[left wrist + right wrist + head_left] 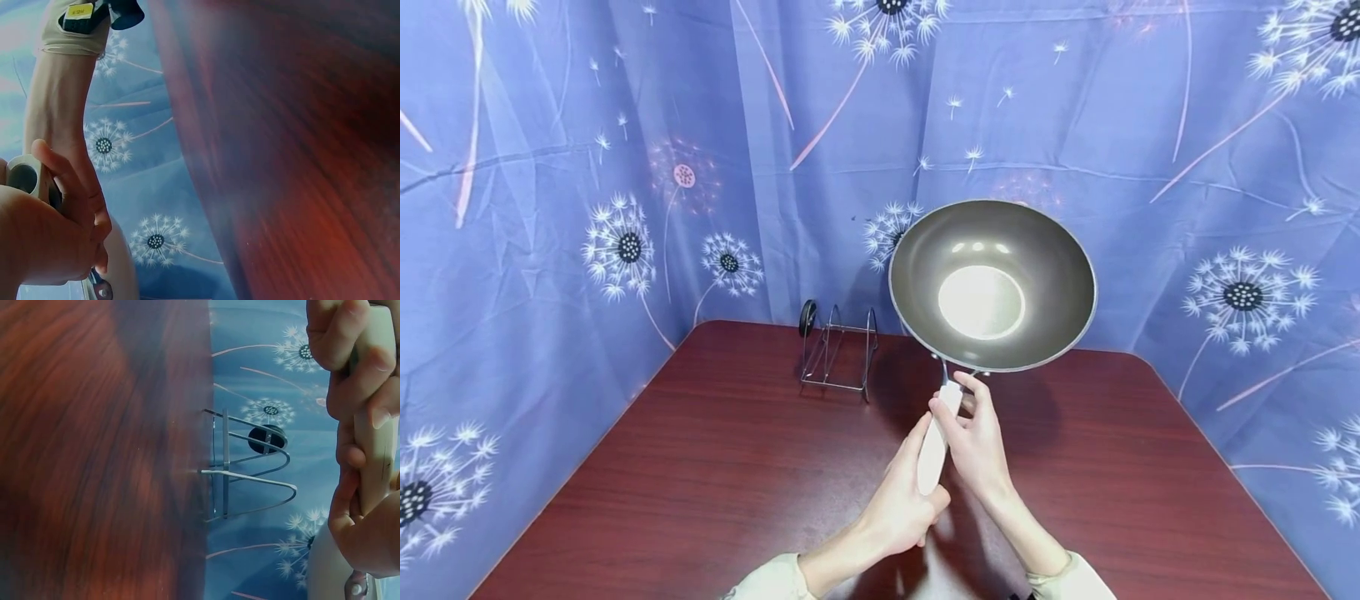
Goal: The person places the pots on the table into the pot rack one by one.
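A wide wok [992,250] is held up over the table, its dark inside facing me and a bright glare on its base. Its white handle [931,458] slants down toward me. My left hand [898,504] grips the handle's lower end. Higher up, near the joint with the pan, my right hand [979,442] pinches the handle between thumb and fingers. The right wrist view has fingers of both hands wrapped along the handle [378,456]. A hollow handle end [24,178] pokes out between fingers in the left wrist view.
A wire rack [838,354] with a black round knob [807,317] stands at the back of the dark red wood table [722,467], left of the wok. Blue dandelion-print curtains [820,208] hang behind and along both sides.
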A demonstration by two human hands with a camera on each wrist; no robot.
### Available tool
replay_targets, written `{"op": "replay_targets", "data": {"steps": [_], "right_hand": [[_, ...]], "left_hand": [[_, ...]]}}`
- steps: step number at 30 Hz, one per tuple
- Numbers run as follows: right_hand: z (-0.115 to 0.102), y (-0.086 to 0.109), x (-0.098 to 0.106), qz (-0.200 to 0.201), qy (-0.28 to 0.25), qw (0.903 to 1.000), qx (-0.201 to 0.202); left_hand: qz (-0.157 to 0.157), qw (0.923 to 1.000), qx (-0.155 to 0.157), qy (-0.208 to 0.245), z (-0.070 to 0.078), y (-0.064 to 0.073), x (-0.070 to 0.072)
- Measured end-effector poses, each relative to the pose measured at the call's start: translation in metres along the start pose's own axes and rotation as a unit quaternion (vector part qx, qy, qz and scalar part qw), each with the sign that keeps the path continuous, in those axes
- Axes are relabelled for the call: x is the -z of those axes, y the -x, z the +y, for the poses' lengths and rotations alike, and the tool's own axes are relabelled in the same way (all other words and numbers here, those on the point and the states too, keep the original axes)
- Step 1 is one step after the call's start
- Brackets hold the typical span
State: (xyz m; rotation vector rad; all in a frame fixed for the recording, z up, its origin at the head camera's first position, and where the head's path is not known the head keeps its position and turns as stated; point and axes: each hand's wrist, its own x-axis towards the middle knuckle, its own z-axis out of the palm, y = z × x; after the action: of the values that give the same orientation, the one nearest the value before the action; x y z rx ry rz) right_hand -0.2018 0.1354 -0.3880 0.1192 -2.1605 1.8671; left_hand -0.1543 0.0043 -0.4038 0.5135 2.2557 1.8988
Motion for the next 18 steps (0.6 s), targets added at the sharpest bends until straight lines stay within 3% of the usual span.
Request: {"op": "replay_targets", "data": {"steps": [5,8,13,18], "right_hand": [[0.003,-0.003,-0.003,-0.004,0.0,1.0,-0.002],[0.004,-0.003,-0.005,-0.005,0.004,0.9999,-0.011],[0.0,-0.004,-0.008,-0.008,0.018,0.9997,-0.013],[-0.007,-0.007,-0.01,-0.012,0.027,0.9995,-0.009]], "left_hand": [[0.009,0.9993,-0.01,-0.034,-0.004,-0.003,0.001],[0.021,0.995,-0.04,-0.089,-0.007,-0.002,0.003],[0.061,0.9708,-0.084,-0.216,-0.009,-0.003,0.007],[0.075,0.9593,-0.089,-0.258,-0.007,-0.003,0.009]]}}
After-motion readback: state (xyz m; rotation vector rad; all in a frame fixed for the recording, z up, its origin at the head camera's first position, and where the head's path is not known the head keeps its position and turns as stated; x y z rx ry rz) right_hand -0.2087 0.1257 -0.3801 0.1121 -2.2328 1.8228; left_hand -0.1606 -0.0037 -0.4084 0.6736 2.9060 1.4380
